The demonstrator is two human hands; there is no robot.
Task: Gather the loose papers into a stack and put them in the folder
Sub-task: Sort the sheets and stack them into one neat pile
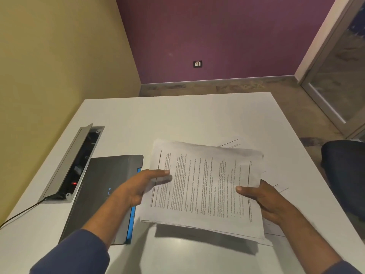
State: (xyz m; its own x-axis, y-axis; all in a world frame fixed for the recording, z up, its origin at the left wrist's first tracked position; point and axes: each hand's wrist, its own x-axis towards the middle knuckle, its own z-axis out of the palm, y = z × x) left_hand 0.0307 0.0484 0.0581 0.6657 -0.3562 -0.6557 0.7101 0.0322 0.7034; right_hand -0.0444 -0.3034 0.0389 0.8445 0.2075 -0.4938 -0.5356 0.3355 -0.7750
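A stack of printed papers (205, 186) is lifted a little above the white table (177, 115), casting a shadow below it. My left hand (138, 186) pinches the stack's left edge, thumb on top. My right hand (264, 200) grips its right edge, thumb on the top sheet. A dark grey folder with a blue edge (104, 186) lies flat and closed on the table to the left of the stack, partly under my left forearm. A few loose sheets (276, 228) lie on the table beneath and to the right of the stack, mostly hidden.
An open cable box with a raised metal lid (73, 165) is set into the table left of the folder, with a black cable (17, 214) running from it. A dark chair (343, 175) stands at the table's right side.
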